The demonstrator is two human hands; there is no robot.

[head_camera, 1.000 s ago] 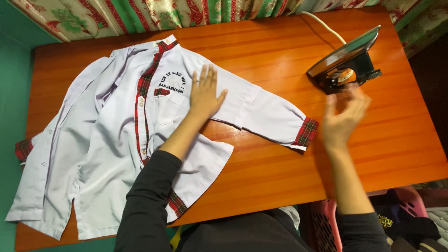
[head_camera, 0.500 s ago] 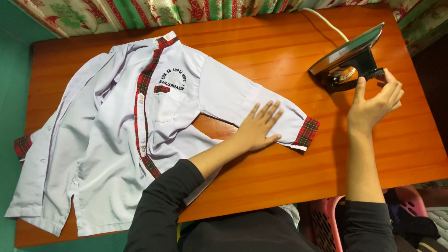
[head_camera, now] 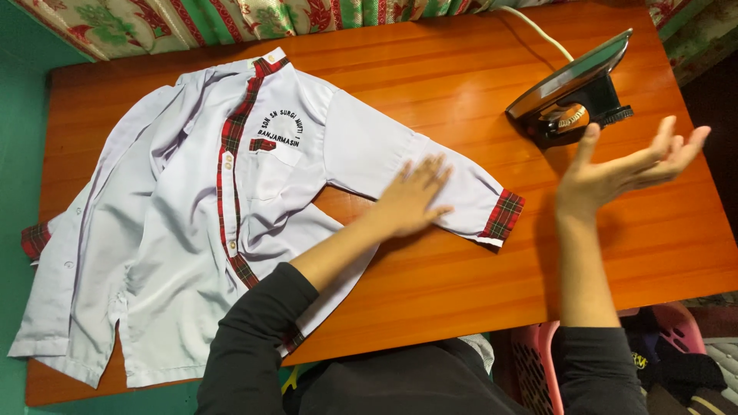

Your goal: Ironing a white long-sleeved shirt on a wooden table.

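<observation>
A white shirt (head_camera: 184,223) with red tartan trim is lying spread across the left and middle of the orange wooden bench (head_camera: 461,261), one sleeve (head_camera: 430,180) stretching right toward a tartan cuff (head_camera: 503,216). The left hand (head_camera: 411,198) is pressing flat on that sleeve, fingers spread, gripping nothing. The right hand (head_camera: 626,167) is hovering above the bench, released and empty, palm turned up and fingers splayed. Just beyond it, a black electric iron (head_camera: 573,88) is standing on its heel, soleplate tilted, apart from the hand. Its white cord (head_camera: 538,34) is running toward the patterned curtain (head_camera: 231,19) at the bench's far edge. A pink basket (head_camera: 538,369) is showing below the near edge.
</observation>
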